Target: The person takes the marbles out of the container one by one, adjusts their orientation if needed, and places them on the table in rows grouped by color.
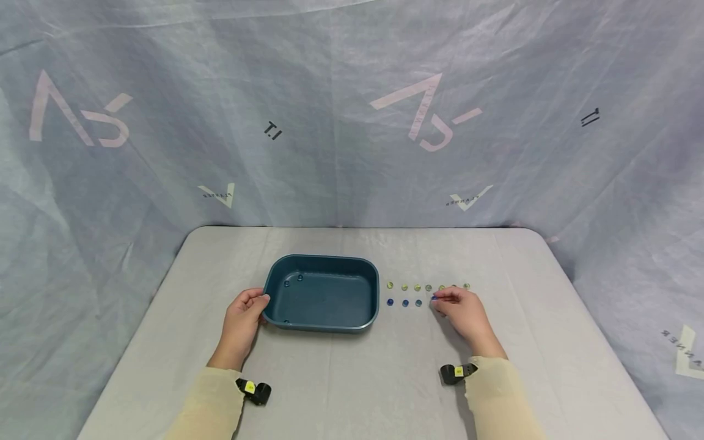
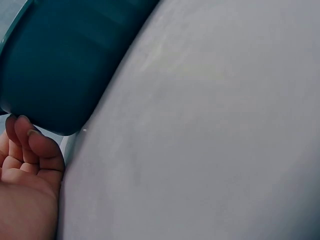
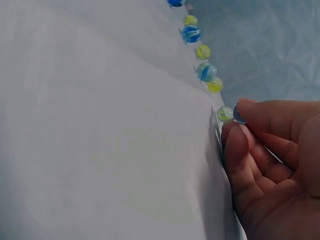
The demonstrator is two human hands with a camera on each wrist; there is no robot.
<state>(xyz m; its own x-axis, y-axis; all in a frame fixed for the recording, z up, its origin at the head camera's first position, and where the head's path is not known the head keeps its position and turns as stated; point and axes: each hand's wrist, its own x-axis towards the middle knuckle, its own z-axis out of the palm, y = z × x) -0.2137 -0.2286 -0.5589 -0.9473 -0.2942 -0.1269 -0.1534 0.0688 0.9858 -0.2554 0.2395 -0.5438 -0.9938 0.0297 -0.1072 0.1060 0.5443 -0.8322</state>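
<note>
A dark teal rectangular plastic tub (image 1: 324, 327) stands on the table. My left hand (image 1: 245, 310) grips its left end, thumb at the rim; curled fingers (image 2: 44, 145) show against the outer wall in the left wrist view. Three dark marbles lie inside, two near the back left (image 1: 299, 277) and one near the front left (image 1: 286, 321). Right of the tub, my right hand (image 1: 461, 310) pinches a blue marble (image 3: 239, 115) between thumb and fingertips, at the right end of a row of blue marbles (image 1: 405, 303). Behind that row runs another of several yellow-green marbles (image 1: 417, 287), partly hidden by the hand.
The table (image 1: 352, 391) has a pale cloth cover and rounded far corners. Grey printed fabric (image 1: 330, 122) hangs behind it and at both sides. Each wrist carries a small black camera (image 1: 452, 374) at the sleeve end.
</note>
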